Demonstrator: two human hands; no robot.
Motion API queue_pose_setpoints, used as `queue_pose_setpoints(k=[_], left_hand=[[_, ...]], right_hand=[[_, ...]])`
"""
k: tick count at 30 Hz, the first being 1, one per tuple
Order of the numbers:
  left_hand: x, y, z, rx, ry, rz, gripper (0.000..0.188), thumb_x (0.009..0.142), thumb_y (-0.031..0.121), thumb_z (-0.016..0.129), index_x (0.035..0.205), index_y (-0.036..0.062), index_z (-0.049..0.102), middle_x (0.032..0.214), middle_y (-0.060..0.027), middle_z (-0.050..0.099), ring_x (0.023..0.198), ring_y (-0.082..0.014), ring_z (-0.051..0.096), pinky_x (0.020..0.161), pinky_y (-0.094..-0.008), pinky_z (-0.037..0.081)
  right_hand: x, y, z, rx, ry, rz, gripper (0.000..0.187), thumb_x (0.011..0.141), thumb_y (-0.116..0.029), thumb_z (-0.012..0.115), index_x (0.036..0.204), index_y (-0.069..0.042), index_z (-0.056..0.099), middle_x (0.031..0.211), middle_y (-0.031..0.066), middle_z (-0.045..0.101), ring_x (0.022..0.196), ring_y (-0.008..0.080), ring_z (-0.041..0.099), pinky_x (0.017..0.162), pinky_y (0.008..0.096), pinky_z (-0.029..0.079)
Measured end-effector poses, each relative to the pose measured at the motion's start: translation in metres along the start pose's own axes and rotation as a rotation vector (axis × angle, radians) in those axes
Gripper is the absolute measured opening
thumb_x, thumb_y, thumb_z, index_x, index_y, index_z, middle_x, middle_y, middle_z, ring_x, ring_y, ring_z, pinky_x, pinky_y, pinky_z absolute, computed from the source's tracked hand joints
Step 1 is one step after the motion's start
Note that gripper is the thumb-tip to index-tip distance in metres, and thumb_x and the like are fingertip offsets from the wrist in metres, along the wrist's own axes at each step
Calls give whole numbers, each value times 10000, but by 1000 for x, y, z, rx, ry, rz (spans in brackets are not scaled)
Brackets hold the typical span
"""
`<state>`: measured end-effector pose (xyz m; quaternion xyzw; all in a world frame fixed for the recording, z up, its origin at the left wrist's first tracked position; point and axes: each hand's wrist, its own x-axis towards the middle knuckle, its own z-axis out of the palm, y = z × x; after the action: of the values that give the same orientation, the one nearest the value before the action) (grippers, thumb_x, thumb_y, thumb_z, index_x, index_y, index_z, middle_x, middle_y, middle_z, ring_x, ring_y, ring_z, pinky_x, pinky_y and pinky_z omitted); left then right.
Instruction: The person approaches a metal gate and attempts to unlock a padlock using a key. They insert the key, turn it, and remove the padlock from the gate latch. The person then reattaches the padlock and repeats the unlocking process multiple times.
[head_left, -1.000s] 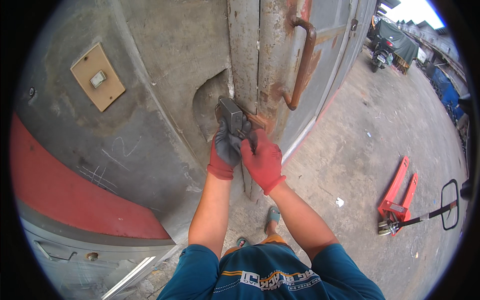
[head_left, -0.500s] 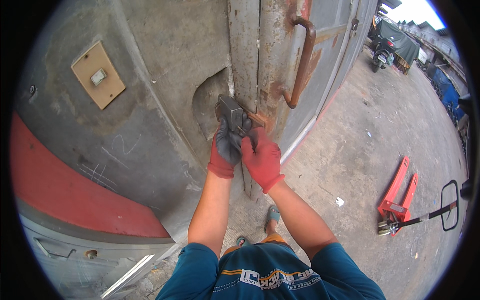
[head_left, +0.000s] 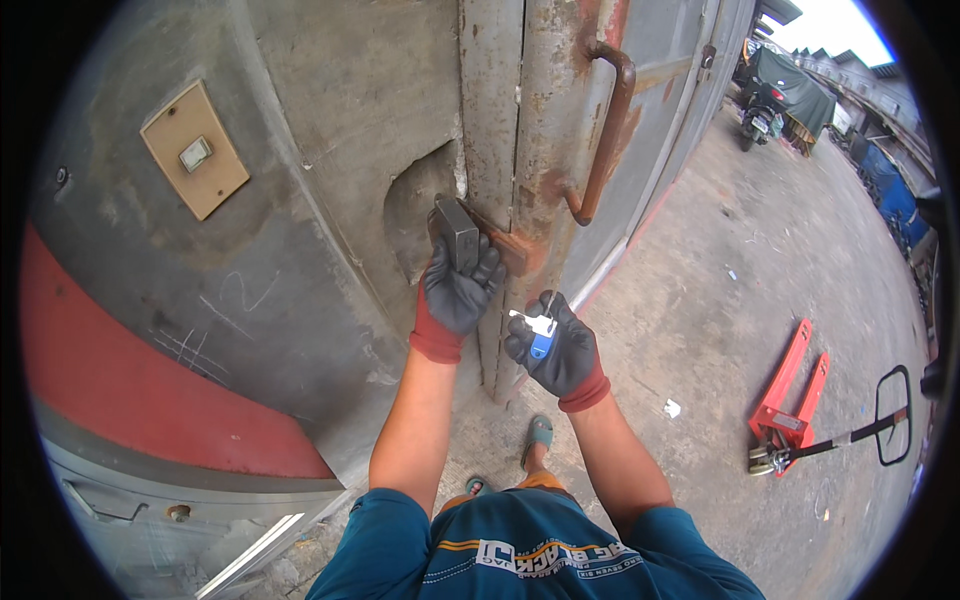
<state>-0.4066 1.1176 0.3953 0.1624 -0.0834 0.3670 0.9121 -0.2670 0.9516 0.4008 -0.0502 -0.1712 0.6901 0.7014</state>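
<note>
Cradling a boxy dark lock (head_left: 459, 238) from below with partly curled fingers (head_left: 488, 270) of the left hand (head_left: 456, 296), palm turned up. Grasping a blue-and-white key tag (head_left: 541, 345) in the half-closed fingers (head_left: 518, 346) of the right hand (head_left: 568, 355), palm likewise up, and pinching beside it a slim metal piece, probably a key (head_left: 551, 301). Holding the tag apart from the lock, below and to the right of it. Apparently handling the key on the right while supporting the lock on the left. Calling, seemingly, for a steady left grip and a clear hold on the key in any next move. Holding the lock at the lower right edge of a rounded wall recess (head_left: 408, 212), just left of a rusty bracket (head_left: 516, 253). Facing, farther out, a bent rusty handle (head_left: 611, 140) on the grey door (head_left: 655, 130). Standing on a concrete floor (head_left: 700, 280), well apart from a red pallet jack (head_left: 775, 415) toward its right edge. Having a beige switch plate (head_left: 180, 150) beyond the recess's left edge.
</note>
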Motion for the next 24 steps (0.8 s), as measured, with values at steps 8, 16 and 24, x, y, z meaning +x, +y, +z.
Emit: queue_pose_setpoints(k=[8,16,24], left_hand=[[-5,7,-13,-45,7,-42,478,1069,454,505,1374,106,622,1080,-69,728,998,-261,694,1026,-504,511],[-6,-2,-20,-73,-98,-36,501,1060,426,435,1409,111,605,1034,-52,706,932,-233,679,1007,-504,516],[-13,-3,-13,-18,-40,-23,605,1051,563,401,1420,130,608,1104,-62,713,996,-252,684,1012,-516,500]], right_hand=[[-4,2,-10,-71,-6,40,177,1074,-300,562,1146,-150,621,1166,68,666,1058,256,683,918,441,576],[-10,1,-16,-123,59,8,179,1044,-279,606,1152,-137,617,1113,65,653,1012,253,663,844,420,532],[-22,0,-28,-151,142,-7,183,1064,-272,573,1169,-127,609,1132,90,676,990,270,692,845,443,566]])
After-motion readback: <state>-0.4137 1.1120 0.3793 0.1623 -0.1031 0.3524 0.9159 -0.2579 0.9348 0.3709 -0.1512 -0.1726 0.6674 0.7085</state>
